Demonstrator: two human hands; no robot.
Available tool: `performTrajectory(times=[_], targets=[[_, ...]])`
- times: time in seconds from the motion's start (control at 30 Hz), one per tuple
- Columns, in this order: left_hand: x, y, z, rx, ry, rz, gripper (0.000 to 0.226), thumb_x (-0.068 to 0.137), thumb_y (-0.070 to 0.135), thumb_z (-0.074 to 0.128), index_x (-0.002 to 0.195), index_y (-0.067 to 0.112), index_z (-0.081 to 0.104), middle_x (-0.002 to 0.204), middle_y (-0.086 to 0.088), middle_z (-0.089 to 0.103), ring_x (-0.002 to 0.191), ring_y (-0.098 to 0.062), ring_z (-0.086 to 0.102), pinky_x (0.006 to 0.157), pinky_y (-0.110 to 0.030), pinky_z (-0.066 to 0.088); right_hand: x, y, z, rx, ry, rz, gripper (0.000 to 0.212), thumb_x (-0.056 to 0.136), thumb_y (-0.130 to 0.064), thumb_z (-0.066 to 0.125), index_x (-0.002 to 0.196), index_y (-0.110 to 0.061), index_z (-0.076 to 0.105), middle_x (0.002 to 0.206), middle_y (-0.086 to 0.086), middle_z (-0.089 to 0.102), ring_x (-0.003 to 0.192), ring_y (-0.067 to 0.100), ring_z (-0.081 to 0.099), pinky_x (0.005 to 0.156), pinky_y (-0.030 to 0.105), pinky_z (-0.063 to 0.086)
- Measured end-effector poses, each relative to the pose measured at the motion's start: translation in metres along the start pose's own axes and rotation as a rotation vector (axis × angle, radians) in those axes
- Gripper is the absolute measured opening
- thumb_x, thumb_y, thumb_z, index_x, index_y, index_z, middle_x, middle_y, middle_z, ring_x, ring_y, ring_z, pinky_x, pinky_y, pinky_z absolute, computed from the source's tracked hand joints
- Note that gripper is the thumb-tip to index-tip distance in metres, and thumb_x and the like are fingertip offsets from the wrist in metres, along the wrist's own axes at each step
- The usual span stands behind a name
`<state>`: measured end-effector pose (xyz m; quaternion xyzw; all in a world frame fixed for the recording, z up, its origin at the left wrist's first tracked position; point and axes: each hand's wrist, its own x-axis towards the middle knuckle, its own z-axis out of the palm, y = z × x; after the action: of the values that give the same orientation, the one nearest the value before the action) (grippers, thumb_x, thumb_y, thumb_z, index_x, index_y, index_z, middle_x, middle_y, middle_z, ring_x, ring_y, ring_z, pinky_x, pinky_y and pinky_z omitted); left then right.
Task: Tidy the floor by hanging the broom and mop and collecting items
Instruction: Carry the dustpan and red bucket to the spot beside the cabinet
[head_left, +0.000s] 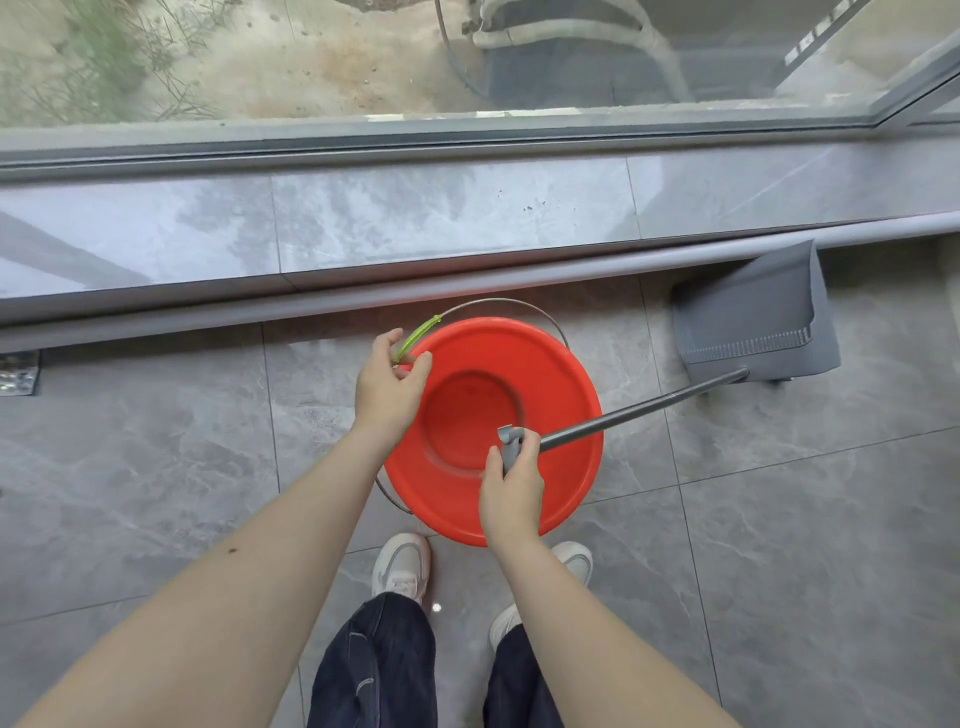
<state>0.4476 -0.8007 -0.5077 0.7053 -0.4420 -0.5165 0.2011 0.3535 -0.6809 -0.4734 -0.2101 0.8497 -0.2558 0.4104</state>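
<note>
The green plastic grip (415, 338) of the thin wire bail on the round red plastic bucket (561, 478) is pinched closed by the left hand (389, 387). The grey hanging end of the long grey metal handle (628, 413) is gripped by the right hand (511, 491) above the bucket. Beyond that grip, the flat grey dustpan (753, 317) rests on the grey tiled floor (156, 441), beside the window ledge (441, 218).

Head view looks steeply down at the tiled floor (156, 467) from standing height.

Both bare arms reach forward: left hand (388, 382) pinching, right hand (511, 486) closed in a grip.
</note>
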Motion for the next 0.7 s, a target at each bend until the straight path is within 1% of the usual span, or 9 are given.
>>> performTrajectory(times=[0.1,0.17,0.23,0.27,0.37,0.5,0.6,0.67,0.7], targets=[[-0.006,0.028,0.007,0.018,-0.082,0.058,0.035,0.093,0.034,0.053,0.122,0.015,0.058,0.11,-0.005,0.064,0.102,-0.019,0.06,0.092,-0.034,0.046,-0.005,-0.006,-0.012,0.016,0.013,-0.006,0.011,0.095,-0.016,0.045,0.098,-0.026,0.042,0.088,-0.002,0.062,0.076,0.031,0.061,0.071,0.042,0.049],[-0.018,0.041,0.015,0.106,-0.136,0.095,0.026,0.095,0.035,0.049,0.099,0.013,0.064,0.094,-0.008,0.068,0.088,-0.023,0.06,0.08,-0.033,0.045,-0.007,-0.01,-0.025,0.025,0.029,-0.014,0.012,0.095,-0.017,0.045,0.095,-0.029,0.041,0.084,-0.006,0.061,0.076,0.027,0.06,0.069,0.038,0.047],[-0.025,0.045,0.021,0.196,-0.19,0.095,0.025,0.096,0.031,0.05,0.083,0.012,0.059,0.069,-0.001,0.056,0.072,-0.021,0.049,0.069,-0.03,0.037,-0.007,-0.015,-0.036,0.022,0.047,-0.023,0.01,0.095,-0.019,0.046,0.095,-0.029,0.043,0.08,-0.006,0.059,0.077,0.027,0.06,0.067,0.034,0.043],[-0.031,0.049,0.024,0.21,-0.226,0.072,0.026,0.096,0.029,0.05,0.078,0.011,0.057,0.062,0.002,0.05,0.067,-0.02,0.046,0.068,-0.029,0.035,-0.009,-0.018,-0.047,0.024,0.061,-0.023,0.007,0.095,-0.02,0.047,0.097,-0.027,0.045,0.08,-0.006,0.059,0.079,0.027,0.06,0.067,0.032,0.042],[-0.047,0.062,0.031,0.214,-0.296,-0.011,0.033,0.096,0.023,0.05,0.065,0.015,0.053,0.06,-0.001,0.05,0.056,-0.017,0.047,0.067,-0.028,0.037,-0.012,-0.024,-0.078,0.032,0.086,-0.042,0.012,0.095,-0.021,0.047,0.106,-0.02,0.05,0.09,-0.002,0.063,0.088,0.027,0.061,0.07,0.031,0.04],[-0.082,0.07,0.039,0.322,-0.218,0.01,0.035,0.098,0.021,0.047,0.063,0.016,0.051,0.072,-0.01,0.054,0.071,-0.024,0.051,0.066,-0.034,0.038,-0.019,-0.03,-0.123,-0.025,0.107,-0.057,0.018,0.095,-0.024,0.045,0.112,-0.021,0.051,0.099,0.006,0.068,0.094,0.032,0.062,0.071,0.033,0.04],[-0.117,0.071,0.045,0.336,-0.171,0.006,0.031,0.098,0.018,0.046,0.067,0.015,0.05,0.083,-0.026,0.062,0.086,-0.036,0.059,0.071,-0.039,0.04,-0.026,-0.034,-0.159,-0.056,0.101,-0.081,0.019,0.095,-0.024,0.044,0.112,-0.018,0.05,0.094,0.011,0.068,0.091,0.034,0.062,0.074,0.037,0.045],[-0.134,0.075,0.046,0.32,-0.131,0.0,0.031,0.098,0.017,0.045,0.067,0.016,0.049,0.092,-0.029,0.065,0.092,-0.038,0.059,0.071,-0.038,0.037,-0.032,-0.039,-0.178,-0.054,0.08,-0.099,0.017,0.095,-0.024,0.044,0.109,-0.015,0.05,0.086,0.009,0.065,0.089,0.035,0.062,0.07,0.034,0.043],[-0.143,0.08,0.047,0.299,-0.107,-0.005,0.033,0.098,0.017,0.045,0.064,0.016,0.048,0.09,-0.028,0.065,0.092,-0.038,0.059,0.07,-0.038,0.037,-0.036,-0.042,-0.19,-0.039,0.068,-0.107,0.017,0.095,-0.023,0.044,0.108,-0.015,0.05,0.084,0.007,0.062,0.088,0.034,0.062,0.069,0.033,0.042]])
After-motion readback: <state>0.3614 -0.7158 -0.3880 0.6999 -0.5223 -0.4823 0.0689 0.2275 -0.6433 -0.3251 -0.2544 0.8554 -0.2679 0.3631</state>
